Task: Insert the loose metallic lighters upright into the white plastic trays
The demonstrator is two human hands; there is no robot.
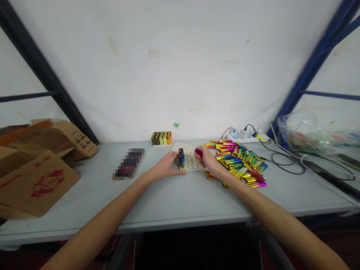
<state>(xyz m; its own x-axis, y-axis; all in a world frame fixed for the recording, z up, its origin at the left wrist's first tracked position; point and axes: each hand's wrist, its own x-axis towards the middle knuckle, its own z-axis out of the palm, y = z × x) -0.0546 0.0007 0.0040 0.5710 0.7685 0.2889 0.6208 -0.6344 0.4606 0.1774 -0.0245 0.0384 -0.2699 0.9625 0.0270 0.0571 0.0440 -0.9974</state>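
A white tray with rows of small hollows (pixel 191 164) lies in front of me. Several dark-topped lighters with blue and yellow bodies (pixel 182 161) stand upright in a row at its left side. My left hand (pixel 165 167) is spread around this row, thumb along the tray's near edge and fingers by the left side. Over the tray's right part, my right hand (pixel 206 158) is closed on a magenta lighter (pixel 198 152). Right beside that hand lies a loose pile of shiny multicoloured lighters (pixel 242 163).
A block of upright green-to-orange lighters (pixel 161 138) stands by the wall. Left are a pixelated phone-like slab (pixel 129 164) and cardboard boxes (pixel 42 176). A power strip (pixel 247 136), black cables (pixel 281 161) and a clear plastic bag (pixel 306 129) lie at right.
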